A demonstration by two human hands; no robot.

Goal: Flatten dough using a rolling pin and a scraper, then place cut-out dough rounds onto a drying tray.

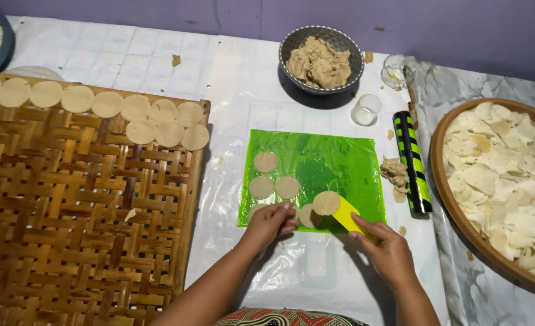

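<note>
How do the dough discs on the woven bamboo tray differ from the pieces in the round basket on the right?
The dough discs on the woven bamboo tray are flat, even circles; the pieces in the round basket are curled and irregular. The discs lie in neat rows, barely overlapping; the pieces are heaped loosely. The discs look beige, the pieces whiter. Both are thin and small.

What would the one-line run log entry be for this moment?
left hand: on dough disc at green sheet edge | right hand: holds yellow scraper lifting dough disc | woven tray: discs along top
</note>
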